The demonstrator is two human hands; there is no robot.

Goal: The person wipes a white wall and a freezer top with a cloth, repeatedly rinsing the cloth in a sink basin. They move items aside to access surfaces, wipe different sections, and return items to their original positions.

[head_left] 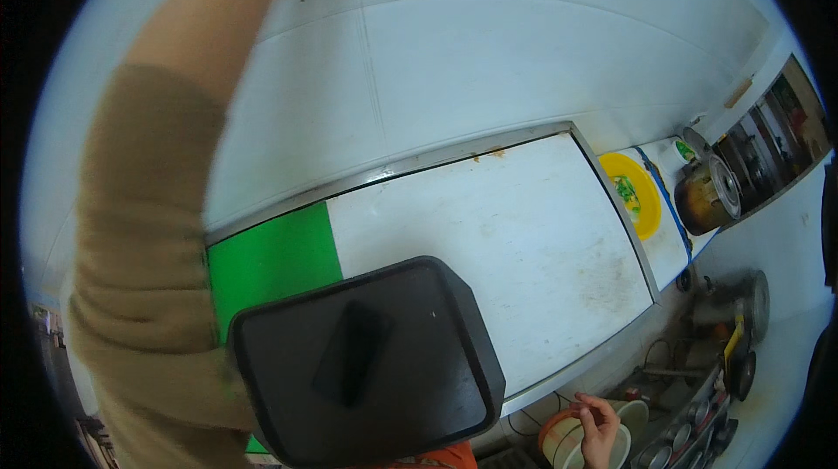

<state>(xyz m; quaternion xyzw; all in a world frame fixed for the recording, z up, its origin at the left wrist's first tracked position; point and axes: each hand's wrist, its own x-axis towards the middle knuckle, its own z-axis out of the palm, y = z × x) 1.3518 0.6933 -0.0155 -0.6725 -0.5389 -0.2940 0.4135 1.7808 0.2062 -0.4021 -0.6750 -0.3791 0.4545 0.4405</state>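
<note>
My left arm, in a brown sleeve (144, 207), reaches up across the left side, and its hand is beyond the top edge. Low at the right, my right hand (598, 425) holds nothing that I can see; its fingers are loosely bent, with the thumb apart from them. A black rectangular tray (454, 364) overlaps the near edge of the counter. On the tray lies a dark, flat rectangular object (353, 354), shaped like a phone. Under the tray's far left side shows a green mat (275, 255).
The white counter (489, 242) has a raised metal rim against a white wall (524, 50). A yellow basin (644, 198) with chopped greens and a sooty pot (707, 194) stand beyond its right end. Buckets (628, 417) and a rack of pans (690, 425) are lower right.
</note>
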